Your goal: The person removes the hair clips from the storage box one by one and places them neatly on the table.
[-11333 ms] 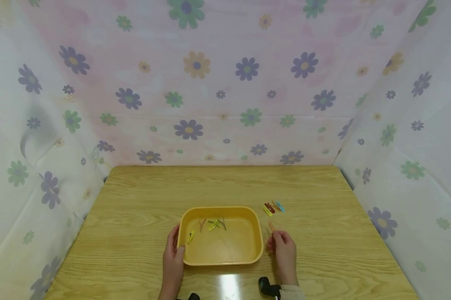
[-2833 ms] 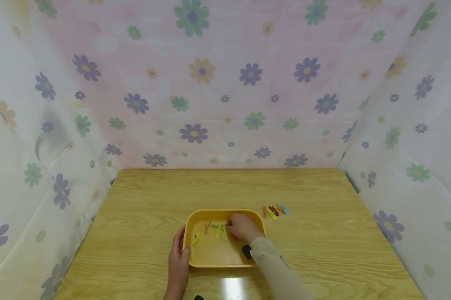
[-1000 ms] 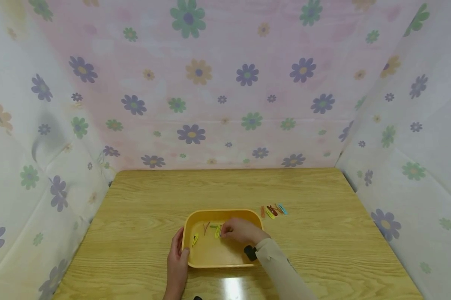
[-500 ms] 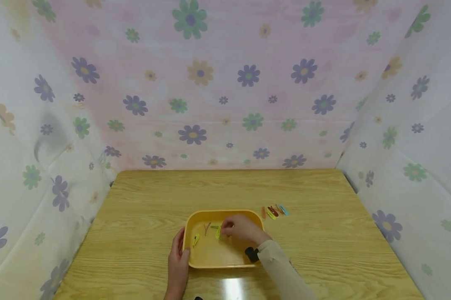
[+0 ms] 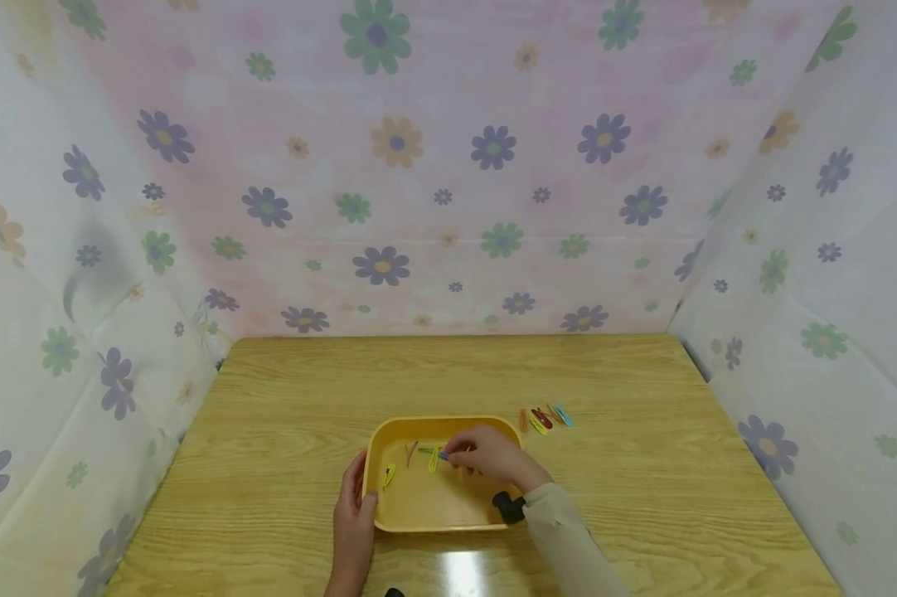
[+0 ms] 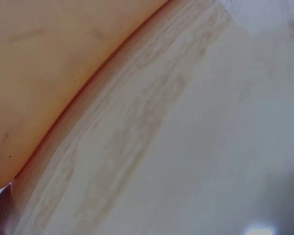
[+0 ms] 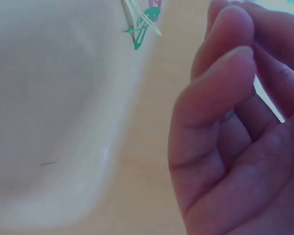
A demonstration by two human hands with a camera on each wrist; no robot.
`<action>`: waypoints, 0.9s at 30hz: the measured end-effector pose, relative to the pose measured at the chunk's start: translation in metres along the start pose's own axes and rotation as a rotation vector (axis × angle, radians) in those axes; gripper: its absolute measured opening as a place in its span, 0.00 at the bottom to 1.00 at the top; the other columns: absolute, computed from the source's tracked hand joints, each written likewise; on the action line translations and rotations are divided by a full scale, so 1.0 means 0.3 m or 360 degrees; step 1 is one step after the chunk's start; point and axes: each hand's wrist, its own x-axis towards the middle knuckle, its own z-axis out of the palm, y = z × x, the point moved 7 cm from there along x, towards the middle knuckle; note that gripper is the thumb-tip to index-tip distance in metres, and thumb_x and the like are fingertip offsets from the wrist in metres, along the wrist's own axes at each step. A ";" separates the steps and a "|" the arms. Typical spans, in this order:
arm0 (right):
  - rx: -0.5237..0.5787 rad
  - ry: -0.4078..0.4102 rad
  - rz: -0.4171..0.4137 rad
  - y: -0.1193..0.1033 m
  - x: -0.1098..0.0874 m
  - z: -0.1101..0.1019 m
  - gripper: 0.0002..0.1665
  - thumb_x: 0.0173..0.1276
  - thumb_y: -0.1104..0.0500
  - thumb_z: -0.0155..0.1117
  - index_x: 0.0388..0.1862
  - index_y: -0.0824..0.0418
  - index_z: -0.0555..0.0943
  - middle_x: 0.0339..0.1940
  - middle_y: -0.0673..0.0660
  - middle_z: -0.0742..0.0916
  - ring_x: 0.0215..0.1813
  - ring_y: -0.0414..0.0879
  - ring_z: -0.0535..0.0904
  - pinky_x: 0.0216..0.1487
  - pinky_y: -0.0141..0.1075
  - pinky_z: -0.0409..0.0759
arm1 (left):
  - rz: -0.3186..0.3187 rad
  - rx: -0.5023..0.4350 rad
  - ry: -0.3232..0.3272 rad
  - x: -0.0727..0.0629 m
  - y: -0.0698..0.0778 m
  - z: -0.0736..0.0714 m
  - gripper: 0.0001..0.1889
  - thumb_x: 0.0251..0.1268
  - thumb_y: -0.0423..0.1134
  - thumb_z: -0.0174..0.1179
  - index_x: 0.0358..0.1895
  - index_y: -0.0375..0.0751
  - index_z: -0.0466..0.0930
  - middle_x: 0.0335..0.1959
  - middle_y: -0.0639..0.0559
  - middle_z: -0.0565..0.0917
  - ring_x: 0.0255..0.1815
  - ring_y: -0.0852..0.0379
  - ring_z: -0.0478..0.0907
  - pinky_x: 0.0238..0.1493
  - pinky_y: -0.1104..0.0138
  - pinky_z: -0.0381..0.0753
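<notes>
A yellow tray (image 5: pixel 419 521) stands on the table, and my left hand (image 5: pixel 354 522) grips its left side with the thumb over the rim. Inside the tray, my right hand (image 5: pixel 489 454) pinches a small blue hair clip (image 5: pixel 444 455), mostly covered by the fingertips. Just left of it lie a yellow hair clip (image 5: pixel 433 463) and a green hair clip (image 5: pixel 424 450). Farther left are a pinkish-brown clip (image 5: pixel 410 453) spread in a Y and another yellow clip (image 5: pixel 390 476). The right wrist view has my curled fingers (image 7: pixel 201 117), with the held clip hidden.
Beyond the tray's right back corner, several clips lie in a loose row on the wooden table (image 5: pixel 620 464): an orange clip (image 5: pixel 523 420), a yellow one, a dark red clip (image 5: pixel 542 419), another orange one and a light blue clip (image 5: pixel 563 415). Flowered cloth (image 5: pixel 448 224) surrounds the table.
The orange clip once in my right hand now lies beside the row of clips. My right hand has moved into the tray, and lately shifted slightly right, exposing the blue clip. My left hand stays put.
</notes>
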 end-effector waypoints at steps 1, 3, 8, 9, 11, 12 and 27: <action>0.0007 0.0003 -0.0004 0.000 -0.004 -0.002 0.11 0.64 0.56 0.56 0.39 0.60 0.81 0.31 0.58 0.83 0.29 0.55 0.77 0.25 0.38 0.76 | 0.0000 0.0005 0.0001 -0.002 0.008 0.001 0.30 0.58 0.22 0.42 0.65 0.47 0.59 0.63 0.55 0.63 0.63 0.61 0.58 0.55 0.77 0.63; 0.0019 0.0016 -0.0014 0.002 -0.014 -0.006 0.12 0.64 0.54 0.55 0.39 0.60 0.80 0.31 0.59 0.82 0.28 0.55 0.77 0.25 0.38 0.76 | -0.0002 0.0014 0.0000 -0.006 0.020 0.003 0.29 0.59 0.22 0.41 0.65 0.46 0.58 0.63 0.55 0.63 0.63 0.61 0.58 0.55 0.77 0.63; 0.0057 0.0062 -0.0007 0.001 -0.038 -0.019 0.13 0.64 0.52 0.56 0.37 0.60 0.79 0.27 0.58 0.81 0.23 0.47 0.73 0.22 0.35 0.73 | -0.0016 0.0015 0.0004 -0.006 0.019 0.003 0.30 0.59 0.22 0.41 0.65 0.45 0.58 0.63 0.55 0.63 0.64 0.62 0.57 0.55 0.78 0.62; 0.0063 0.0072 -0.0008 -0.001 -0.043 -0.023 0.14 0.64 0.52 0.56 0.37 0.61 0.79 0.26 0.59 0.81 0.22 0.46 0.72 0.21 0.35 0.73 | -0.0017 0.0013 0.0005 -0.005 0.016 0.002 0.30 0.59 0.22 0.41 0.65 0.45 0.58 0.63 0.56 0.63 0.64 0.62 0.57 0.55 0.78 0.62; 0.0067 0.0093 -0.0010 -0.006 -0.053 -0.030 0.13 0.63 0.52 0.56 0.37 0.61 0.79 0.26 0.59 0.81 0.22 0.44 0.72 0.21 0.34 0.72 | -0.0015 0.0006 -0.0002 -0.002 0.007 0.002 0.30 0.59 0.22 0.41 0.66 0.46 0.58 0.63 0.56 0.62 0.64 0.62 0.57 0.55 0.78 0.62; 0.0065 0.0101 -0.0012 -0.009 -0.057 -0.033 0.13 0.64 0.52 0.56 0.38 0.61 0.79 0.27 0.59 0.81 0.22 0.43 0.71 0.21 0.34 0.72 | -0.0014 -0.0004 -0.0005 0.001 0.000 0.002 0.30 0.59 0.22 0.41 0.66 0.46 0.58 0.63 0.56 0.62 0.64 0.62 0.57 0.55 0.78 0.62; 0.0140 0.0267 0.0017 -0.002 -0.118 -0.087 0.14 0.64 0.53 0.55 0.45 0.57 0.79 0.34 0.59 0.81 0.32 0.58 0.75 0.30 0.48 0.76 | 0.0001 0.0012 0.0012 0.018 -0.059 -0.002 0.31 0.58 0.25 0.42 0.65 0.53 0.59 0.63 0.60 0.62 0.64 0.63 0.56 0.54 0.79 0.62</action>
